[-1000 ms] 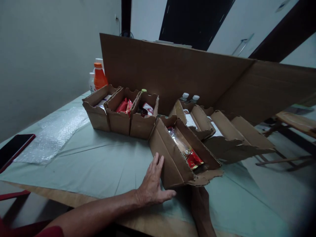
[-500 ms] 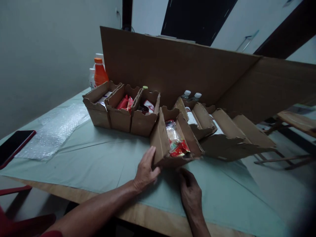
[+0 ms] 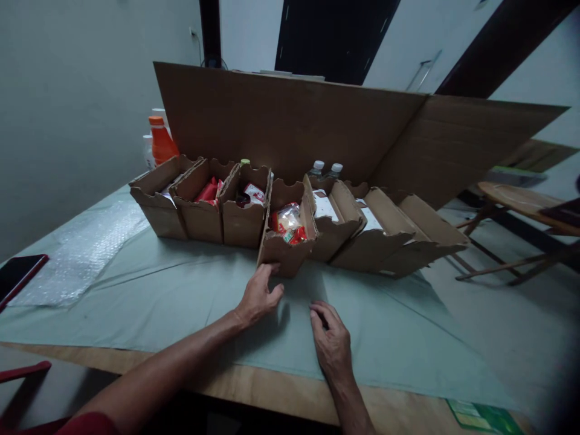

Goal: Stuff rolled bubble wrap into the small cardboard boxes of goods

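A cardboard bin (image 3: pixel 284 257) holding red and clear snack packets (image 3: pixel 290 222) stands in the row, its front jutting nearer than its neighbours. Against the lower left of that front rest the fingers of my left hand (image 3: pixel 259 297), thumb spread away from them. My right hand (image 3: pixel 333 341) lies on the cloth to the right, apart from the bin. Its fingers curl loosely, a gap shows beside the thumb, and no object is visible in it. Left of the bin is another bin (image 3: pixel 244 226) with a white-and-red packet; right of it, a bin (image 3: pixel 333 238) with a white item inside.
More cardboard bins continue to both sides before a tall cardboard panel (image 3: pixel 272 121). Bottles, one an orange bottle (image 3: pixel 162 144), stand behind. Bubble wrap (image 3: pixel 90 254) and a phone (image 3: pixel 20 275) lie left. A wooden chair (image 3: pixel 521 199) stands beyond the right edge.
The snack bin has moved away from me into the row, between its neighbours, and sits straighter. My left hand followed its front; my right hand has come away from it. The view has shifted.
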`<state>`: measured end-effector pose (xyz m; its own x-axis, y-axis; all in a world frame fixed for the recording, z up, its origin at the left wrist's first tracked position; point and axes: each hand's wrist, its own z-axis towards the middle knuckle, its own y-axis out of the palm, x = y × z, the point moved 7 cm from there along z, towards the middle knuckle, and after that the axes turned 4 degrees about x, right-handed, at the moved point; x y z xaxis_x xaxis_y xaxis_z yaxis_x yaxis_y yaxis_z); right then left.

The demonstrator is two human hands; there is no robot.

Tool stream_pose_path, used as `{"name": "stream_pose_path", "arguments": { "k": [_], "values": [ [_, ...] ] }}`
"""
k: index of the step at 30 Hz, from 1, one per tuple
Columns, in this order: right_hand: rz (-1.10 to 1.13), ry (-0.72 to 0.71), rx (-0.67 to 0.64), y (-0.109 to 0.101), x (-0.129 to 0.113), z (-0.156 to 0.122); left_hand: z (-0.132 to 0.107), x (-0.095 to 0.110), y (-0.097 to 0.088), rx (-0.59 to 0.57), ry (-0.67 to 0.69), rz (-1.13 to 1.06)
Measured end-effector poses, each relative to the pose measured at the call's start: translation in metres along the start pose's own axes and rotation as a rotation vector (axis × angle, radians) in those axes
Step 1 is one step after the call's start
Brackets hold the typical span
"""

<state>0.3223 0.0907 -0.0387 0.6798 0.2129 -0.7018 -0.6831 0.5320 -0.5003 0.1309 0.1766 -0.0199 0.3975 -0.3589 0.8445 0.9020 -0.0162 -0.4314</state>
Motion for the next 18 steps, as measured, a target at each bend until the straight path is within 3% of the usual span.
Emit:
{"name": "stream_pose_path", "arguments": {
  "k": [5, 8, 14, 18],
  "values": [
    [0.012, -0.014, 0.015, 0.000, 0.001, -0.002, 0.042, -0.015, 0.020, -0.095, 0.012, 0.102],
    [0.011, -0.015, 0.019, 0.000, 0.001, -0.003, 0.046, -0.023, 0.031, -0.185, 0.031, 0.176],
    [0.011, -0.019, 0.012, 0.000, 0.001, -0.001, 0.002, -0.010, 0.039, -0.398, 0.193, 0.268],
    [-0.007, -0.008, 0.006, -0.001, 0.005, 0.000, -0.050, 0.007, 0.021, -0.528, 0.367, 0.296]
  ]
}}
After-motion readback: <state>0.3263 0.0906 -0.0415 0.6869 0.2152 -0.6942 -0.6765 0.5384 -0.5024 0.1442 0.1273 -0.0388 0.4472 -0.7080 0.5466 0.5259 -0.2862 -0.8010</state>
